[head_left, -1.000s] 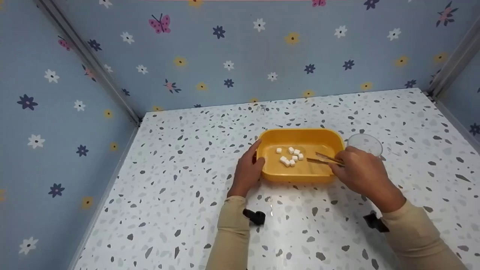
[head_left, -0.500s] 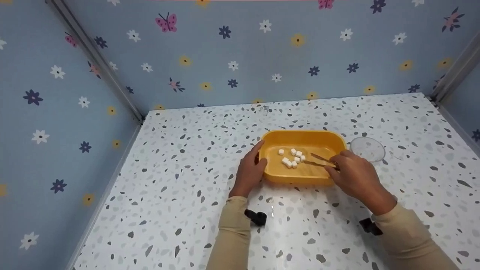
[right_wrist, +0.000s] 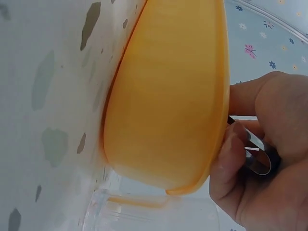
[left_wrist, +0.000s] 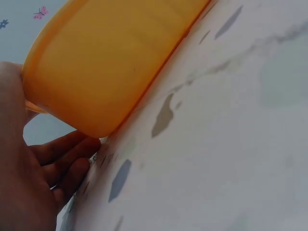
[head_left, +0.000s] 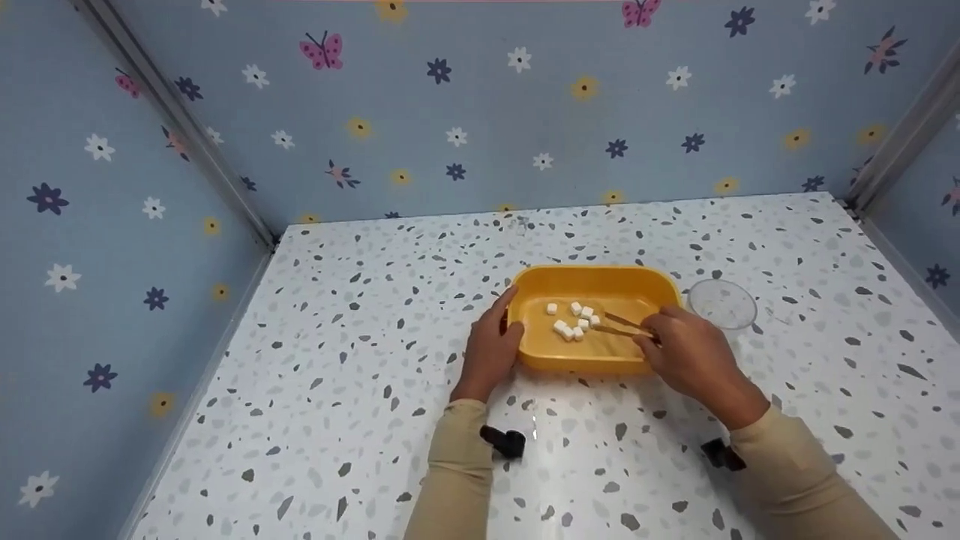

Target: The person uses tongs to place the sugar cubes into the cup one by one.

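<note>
A yellow plastic tub (head_left: 592, 279) stands on the speckled table, with several small white cubes (head_left: 587, 312) scattered inside, left of its middle. My left hand (head_left: 487, 352) grips the tub's left end, thumb at the rim; in the left wrist view its other fingers (left_wrist: 72, 154) lie low by the outer wall. Metal tongs (head_left: 626, 322) are pinched in my right hand (head_left: 694, 351), which reaches over the tub's right end. Their tips are spread and close to the rightmost cube. In the right wrist view the tongs' bent end (right_wrist: 274, 159) shows inside the hand.
A clear round container (head_left: 722, 304) stands just right of the tub, near my right hand. Blue flowered panels (head_left: 480, 105) border the table at the back and sides. Black wrist mounts (head_left: 504, 442) stick out from the sleeves.
My right hand has moved left with the tongs, bringing their tips from the tub's right part up to the cubes. The left hand keeps its grip; the head view has shifted slightly.
</note>
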`<state>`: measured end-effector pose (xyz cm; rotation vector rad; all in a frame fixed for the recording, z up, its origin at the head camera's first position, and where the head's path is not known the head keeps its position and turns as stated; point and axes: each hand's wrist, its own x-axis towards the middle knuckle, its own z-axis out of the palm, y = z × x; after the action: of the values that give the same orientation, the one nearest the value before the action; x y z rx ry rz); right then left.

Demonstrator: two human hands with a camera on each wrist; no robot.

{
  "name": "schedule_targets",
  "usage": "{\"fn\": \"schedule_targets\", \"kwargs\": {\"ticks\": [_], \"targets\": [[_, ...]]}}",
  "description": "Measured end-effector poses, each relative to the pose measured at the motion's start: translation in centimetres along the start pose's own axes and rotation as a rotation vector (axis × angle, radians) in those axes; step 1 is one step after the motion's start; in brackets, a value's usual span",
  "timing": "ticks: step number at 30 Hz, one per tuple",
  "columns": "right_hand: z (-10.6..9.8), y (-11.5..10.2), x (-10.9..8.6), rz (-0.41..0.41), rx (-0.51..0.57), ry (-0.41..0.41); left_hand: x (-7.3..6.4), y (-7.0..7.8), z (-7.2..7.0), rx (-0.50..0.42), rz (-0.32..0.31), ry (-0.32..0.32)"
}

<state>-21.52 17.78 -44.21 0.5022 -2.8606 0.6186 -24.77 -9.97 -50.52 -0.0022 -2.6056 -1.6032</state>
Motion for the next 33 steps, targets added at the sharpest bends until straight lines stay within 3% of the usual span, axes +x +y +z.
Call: {"fn": "schedule_targets", "kwargs": {"ticks": [10,20,33], "targets": [[1.1,0.0,0.8,-0.072,0.004,0.032,0.1,-0.5,-0.4,-0.015,0.000,0.017],[1.5,0.5,0.1,-0.071,0.005,0.049,-0.1,-0.3,0.2,-0.029,-0.025,0.000],[1.4,0.2,0.3,-0.084,-0.028,0.082,0.0,-0.2,0.0,-0.012,0.009,0.008]]}}
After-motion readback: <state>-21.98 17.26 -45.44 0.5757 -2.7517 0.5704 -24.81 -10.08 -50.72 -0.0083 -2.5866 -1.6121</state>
